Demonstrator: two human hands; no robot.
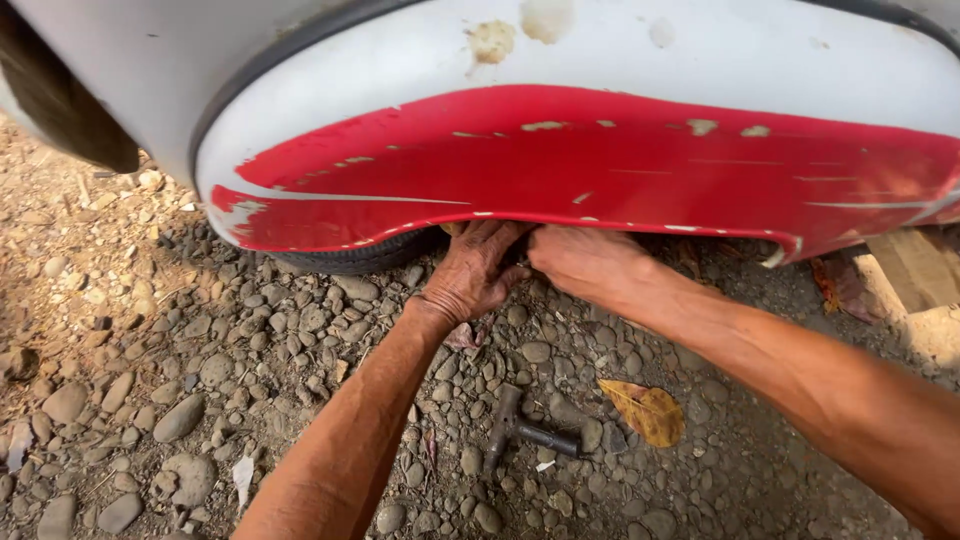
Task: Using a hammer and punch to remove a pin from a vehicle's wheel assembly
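Note:
A white vehicle fender with a worn red lower band curves across the top of the view. My left hand reaches up under its bottom edge, fingers curled behind the lip. My right hand sits beside it, fingers also tucked under the red edge. What the fingertips touch is hidden behind the panel. A dark tyre shows just below the fender, left of my hands.
A dark metal hammer-like tool lies on the gravel ground between my forearms. A yellow dry leaf lies to its right. Wooden planks rest at the right edge.

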